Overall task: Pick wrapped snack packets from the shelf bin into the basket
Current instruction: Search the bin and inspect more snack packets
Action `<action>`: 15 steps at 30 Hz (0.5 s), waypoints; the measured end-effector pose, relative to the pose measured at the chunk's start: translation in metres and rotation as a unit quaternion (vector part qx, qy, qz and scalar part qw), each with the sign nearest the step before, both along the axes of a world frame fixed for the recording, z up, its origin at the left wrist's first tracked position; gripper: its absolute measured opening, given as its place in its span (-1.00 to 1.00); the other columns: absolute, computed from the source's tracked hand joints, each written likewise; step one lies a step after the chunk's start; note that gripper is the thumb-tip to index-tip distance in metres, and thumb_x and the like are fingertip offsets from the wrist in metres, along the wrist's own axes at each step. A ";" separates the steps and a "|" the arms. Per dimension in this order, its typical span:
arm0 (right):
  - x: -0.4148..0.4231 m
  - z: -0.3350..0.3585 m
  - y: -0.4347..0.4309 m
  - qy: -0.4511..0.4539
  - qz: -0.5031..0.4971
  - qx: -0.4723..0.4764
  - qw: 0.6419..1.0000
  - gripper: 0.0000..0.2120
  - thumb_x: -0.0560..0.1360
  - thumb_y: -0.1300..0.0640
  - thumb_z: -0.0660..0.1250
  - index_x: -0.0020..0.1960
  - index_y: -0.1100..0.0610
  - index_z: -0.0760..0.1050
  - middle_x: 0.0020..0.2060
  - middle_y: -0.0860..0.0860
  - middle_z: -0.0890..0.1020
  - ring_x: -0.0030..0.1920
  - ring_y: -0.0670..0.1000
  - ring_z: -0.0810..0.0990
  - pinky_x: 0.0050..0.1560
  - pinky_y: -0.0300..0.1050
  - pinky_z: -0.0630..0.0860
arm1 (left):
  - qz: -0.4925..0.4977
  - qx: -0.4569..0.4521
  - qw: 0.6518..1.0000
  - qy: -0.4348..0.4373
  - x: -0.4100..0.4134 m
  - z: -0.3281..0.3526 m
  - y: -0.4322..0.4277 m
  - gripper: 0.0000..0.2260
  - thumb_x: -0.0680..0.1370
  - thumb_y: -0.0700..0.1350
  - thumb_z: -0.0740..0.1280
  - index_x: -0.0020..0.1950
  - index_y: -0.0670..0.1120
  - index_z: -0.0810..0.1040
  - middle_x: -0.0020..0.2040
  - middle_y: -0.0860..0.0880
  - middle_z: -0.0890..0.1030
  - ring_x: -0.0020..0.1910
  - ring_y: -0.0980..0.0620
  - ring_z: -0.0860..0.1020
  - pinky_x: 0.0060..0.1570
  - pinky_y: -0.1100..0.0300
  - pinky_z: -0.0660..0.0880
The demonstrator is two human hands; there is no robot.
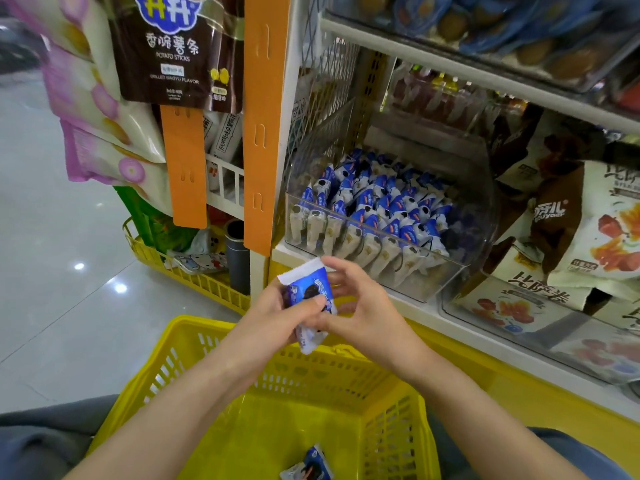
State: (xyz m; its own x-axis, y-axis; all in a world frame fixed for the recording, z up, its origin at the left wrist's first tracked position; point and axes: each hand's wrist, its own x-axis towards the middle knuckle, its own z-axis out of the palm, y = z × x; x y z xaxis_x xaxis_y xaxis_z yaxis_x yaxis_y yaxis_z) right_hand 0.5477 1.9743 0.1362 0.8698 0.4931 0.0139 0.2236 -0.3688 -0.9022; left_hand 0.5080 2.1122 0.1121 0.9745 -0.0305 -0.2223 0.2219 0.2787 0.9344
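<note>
A clear plastic shelf bin [450,275] holds several blue-and-white wrapped snack packets [381,209]. In front of it, above the far rim of the yellow basket [214,344], my left hand [277,317] grips one blue-and-white packet [308,296], thumb across its face. My right hand [360,306] touches the same packet from the right, its fingers loosely curled behind it. At the basket's bottom lie two more packets [311,467].
Hanging snack bags [166,50] and orange strips [259,133] are at the left of the shelf post. A second yellow basket [194,271] sits on the floor behind. Larger white and brown snack bags [571,237] fill the bins at the right.
</note>
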 end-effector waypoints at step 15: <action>0.041 0.048 -0.005 -0.122 -0.119 0.071 0.983 -0.85 0.53 0.17 0.27 0.03 -0.05 0.46 -0.06 0.01 0.60 -0.04 -0.06 0.61 -0.10 -0.26 0.56 | 0.045 0.007 0.996 -0.073 0.013 0.020 0.020 -0.77 0.53 -0.09 0.28 0.19 0.03 0.50 0.03 0.09 0.66 0.04 0.19 0.59 0.00 0.30 0.47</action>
State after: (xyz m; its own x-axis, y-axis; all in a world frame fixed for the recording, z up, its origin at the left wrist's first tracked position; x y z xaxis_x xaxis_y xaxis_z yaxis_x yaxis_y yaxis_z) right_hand 0.5886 1.9692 0.1839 0.9225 0.2551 0.2898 0.3621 -0.3115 -0.8785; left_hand 0.5212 2.1319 0.1316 0.9950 0.0615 -0.0781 0.0581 0.2780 0.9588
